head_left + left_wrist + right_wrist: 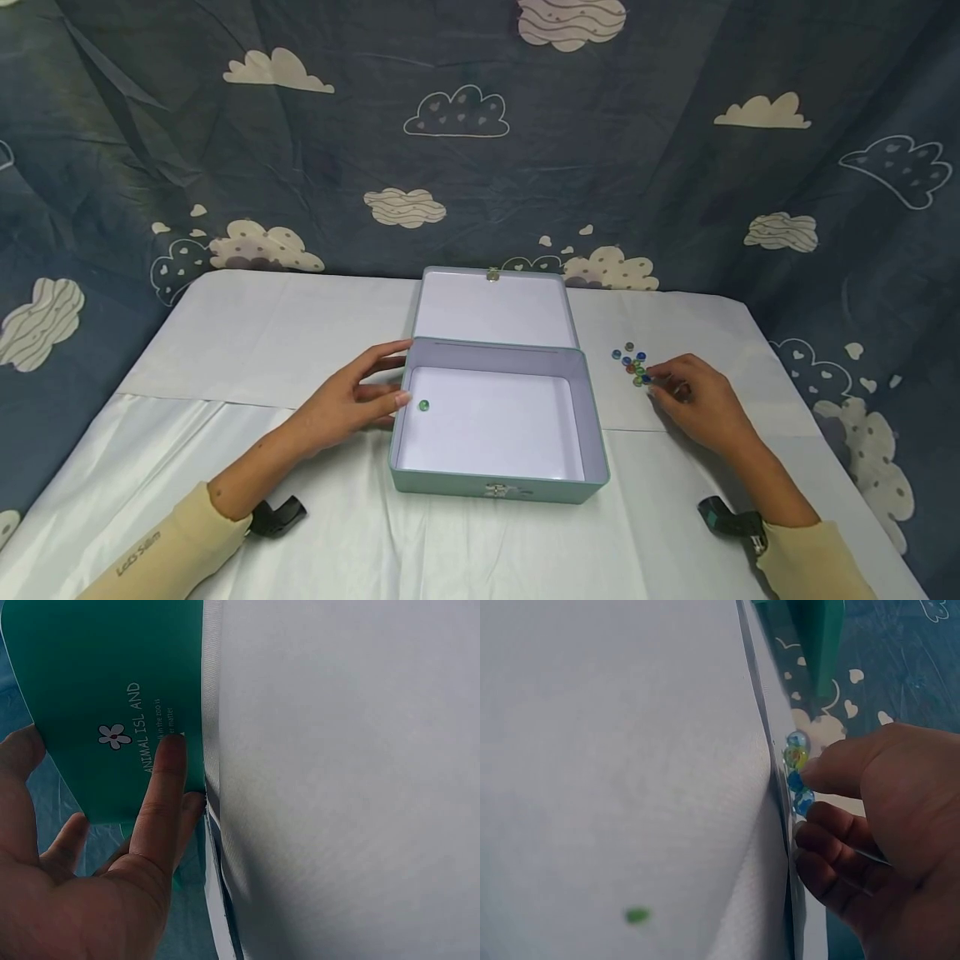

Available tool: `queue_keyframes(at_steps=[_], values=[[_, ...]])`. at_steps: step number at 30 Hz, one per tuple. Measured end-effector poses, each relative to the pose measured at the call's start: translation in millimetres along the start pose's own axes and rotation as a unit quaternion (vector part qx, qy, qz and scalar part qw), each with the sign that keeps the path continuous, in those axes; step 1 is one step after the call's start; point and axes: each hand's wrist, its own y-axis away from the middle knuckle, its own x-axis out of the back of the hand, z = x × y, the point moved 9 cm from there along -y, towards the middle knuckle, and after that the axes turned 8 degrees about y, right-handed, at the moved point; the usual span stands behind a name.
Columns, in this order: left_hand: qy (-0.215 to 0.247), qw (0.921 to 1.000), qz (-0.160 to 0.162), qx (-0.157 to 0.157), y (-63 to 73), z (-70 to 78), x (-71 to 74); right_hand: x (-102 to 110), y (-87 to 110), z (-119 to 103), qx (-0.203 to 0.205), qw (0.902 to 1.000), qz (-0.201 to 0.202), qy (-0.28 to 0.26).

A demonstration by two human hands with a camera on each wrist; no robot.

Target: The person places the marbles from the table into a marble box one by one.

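Observation:
A green tin box (442, 482) with a pale inside stands mid-table, its lid (495, 308) raised behind it. One green marble (423, 406) lies inside near the left wall. My left hand (348, 396) rests against the box's left side, fingers extended; the left wrist view shows them on a green wall (75, 675) printed "ANIMAL ISLAND". To the right of the box, several glass marbles (630, 362) lie in a loose cluster. My right hand (697, 404) is at their near edge, thumb and forefinger pinching a blue marble (647, 379).
White cloth (225, 342) covers the table, with a seam across it. Behind hangs a dark blue curtain (322, 167) with cloud prints. In the right wrist view a blurred green spot (637, 915) shows on the cloth. Each wrist carries a black camera mount (277, 517).

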Motion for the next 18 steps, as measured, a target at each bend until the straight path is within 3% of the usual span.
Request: queue_keyframes(at_steps=[18], values=[[0.005,1.0,-0.003,-0.002,0.6,0.3,-0.1,-5.9,1.7,0.9,-0.011,0.9998,-0.015,0.009]])
